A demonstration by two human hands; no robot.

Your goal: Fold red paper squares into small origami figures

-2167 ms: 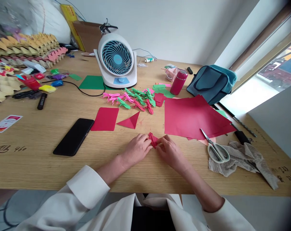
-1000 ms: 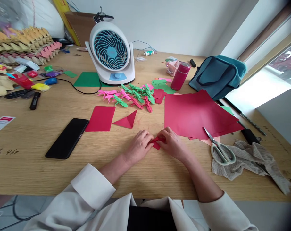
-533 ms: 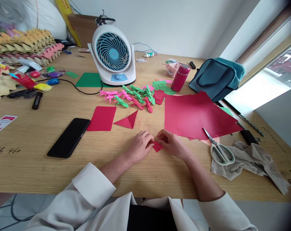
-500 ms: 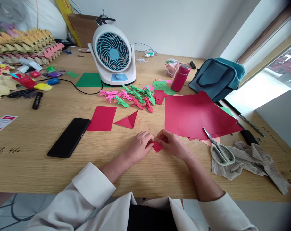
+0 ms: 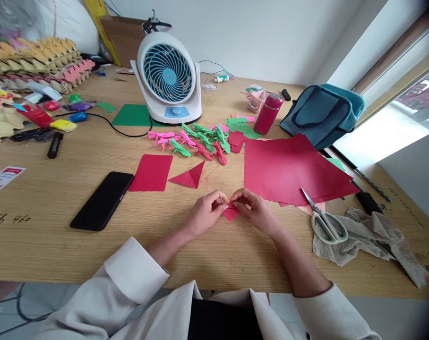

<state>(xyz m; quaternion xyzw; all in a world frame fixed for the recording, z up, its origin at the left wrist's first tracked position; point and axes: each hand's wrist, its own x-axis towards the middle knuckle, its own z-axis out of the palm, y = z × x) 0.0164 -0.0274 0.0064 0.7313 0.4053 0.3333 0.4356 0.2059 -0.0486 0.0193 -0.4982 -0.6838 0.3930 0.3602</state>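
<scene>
A small folded piece of red paper (image 5: pixel 230 213) lies between my hands near the front middle of the table. My left hand (image 5: pixel 210 210) pinches its upper left edge with thumb and fingers. On the other side, my right hand (image 5: pixel 252 210) grips the upper right edge, fingers curled. Part of the paper is hidden by the fingertips. Beyond my hands lies a creased red paper triangle (image 5: pixel 190 177), with a stack of red rectangular paper (image 5: pixel 151 174) to its left. Several pink, green and red folded paper figures (image 5: pixel 200 139) are heaped farther back.
Large red sheets (image 5: pixel 285 165) spread to the right, with scissors (image 5: pixel 326 224) resting on a crumpled cloth (image 5: pixel 363 231). A black phone (image 5: pixel 103 200) lies at left. Behind stand a white fan (image 5: pixel 175 113), a red flask (image 5: pixel 268 114) and a blue bag (image 5: pixel 321 113).
My left hand's fingers have lifted and bent more, with the thumb along the paper's top edge. The right fingers have shifted slightly; both hands still grip the paper. The view has moved a little.
</scene>
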